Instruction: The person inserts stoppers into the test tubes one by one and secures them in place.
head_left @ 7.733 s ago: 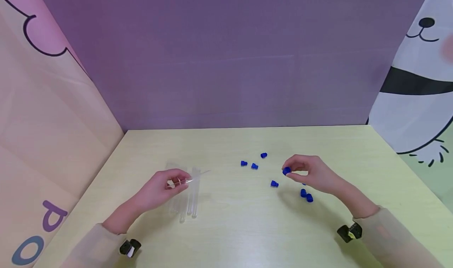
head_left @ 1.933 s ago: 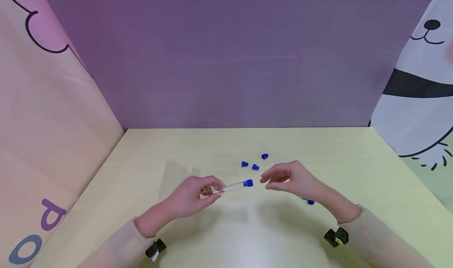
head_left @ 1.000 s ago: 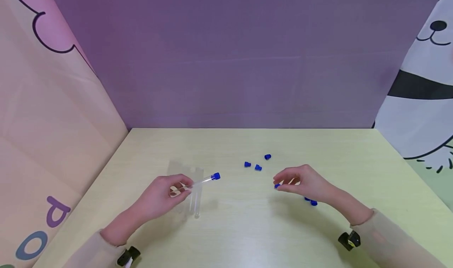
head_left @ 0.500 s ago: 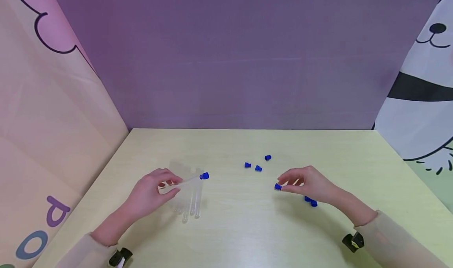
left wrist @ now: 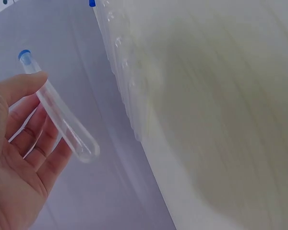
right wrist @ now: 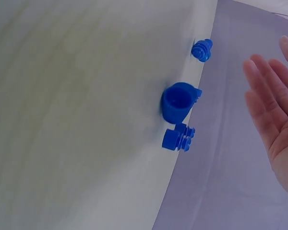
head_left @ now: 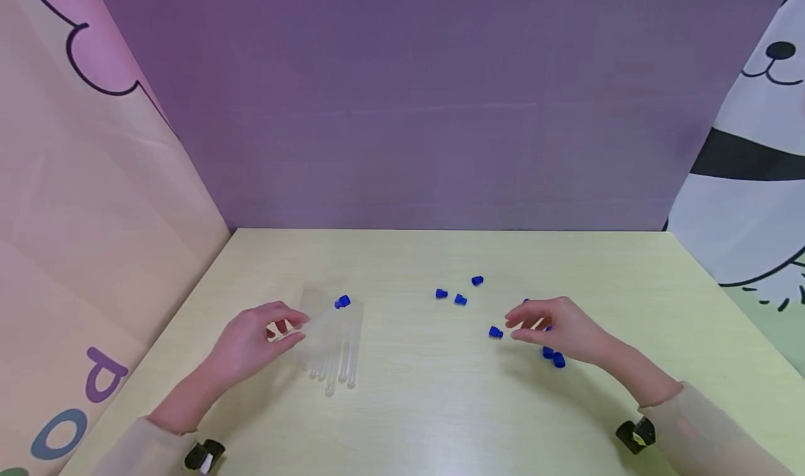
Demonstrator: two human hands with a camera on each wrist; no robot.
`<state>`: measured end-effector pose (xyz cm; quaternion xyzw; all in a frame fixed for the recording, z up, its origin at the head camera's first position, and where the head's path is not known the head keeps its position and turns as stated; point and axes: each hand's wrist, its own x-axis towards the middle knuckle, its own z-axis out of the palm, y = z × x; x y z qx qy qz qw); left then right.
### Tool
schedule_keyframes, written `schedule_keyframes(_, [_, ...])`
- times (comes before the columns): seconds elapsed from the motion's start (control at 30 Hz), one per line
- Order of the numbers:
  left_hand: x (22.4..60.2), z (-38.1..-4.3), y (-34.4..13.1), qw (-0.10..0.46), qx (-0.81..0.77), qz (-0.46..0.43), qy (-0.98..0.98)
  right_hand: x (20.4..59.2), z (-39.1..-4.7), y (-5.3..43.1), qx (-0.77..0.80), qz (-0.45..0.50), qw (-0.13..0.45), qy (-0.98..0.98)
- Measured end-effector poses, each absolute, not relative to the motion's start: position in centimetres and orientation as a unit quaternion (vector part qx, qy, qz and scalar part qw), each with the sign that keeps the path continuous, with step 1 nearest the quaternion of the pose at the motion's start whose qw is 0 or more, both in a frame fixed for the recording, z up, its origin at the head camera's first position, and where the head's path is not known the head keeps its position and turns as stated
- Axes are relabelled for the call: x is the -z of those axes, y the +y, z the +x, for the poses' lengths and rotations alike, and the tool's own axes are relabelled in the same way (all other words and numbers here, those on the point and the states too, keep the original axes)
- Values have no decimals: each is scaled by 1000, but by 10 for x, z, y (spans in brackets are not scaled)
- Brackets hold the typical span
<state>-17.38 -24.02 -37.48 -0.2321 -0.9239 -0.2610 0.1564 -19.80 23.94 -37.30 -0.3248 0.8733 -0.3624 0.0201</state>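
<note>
My left hand [head_left: 254,340] holds a clear test tube [left wrist: 62,112] with a blue cap [left wrist: 25,53] at one end, thumb on one side and fingers behind. In the head view the cap shows above several clear test tubes [head_left: 342,357] lying side by side on the table. My right hand [head_left: 566,329] is above the table at the right, fingers apart from the thumb with nothing between them. Just left of its fingertips lies a loose blue cap [head_left: 495,332]. Other blue caps [head_left: 553,357] lie under and beside the hand, some partly hidden.
Several blue caps [head_left: 460,299] are scattered further back on the pale wooden table [head_left: 402,406]. A purple backdrop [head_left: 402,112] stands behind the table, with printed cloth panels [head_left: 88,238] on the left and right.
Earlier the left hand's tube had no cap and the right hand held one; now the tube is capped. The left hand has since moved left with it, and the right hand has drawn slightly right.
</note>
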Motion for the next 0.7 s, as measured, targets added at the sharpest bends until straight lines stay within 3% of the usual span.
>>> schedule_keyframes(0.7, [380, -180, -271, 93, 266, -208, -937, 382, -198, 255, 350, -326, 4, 878])
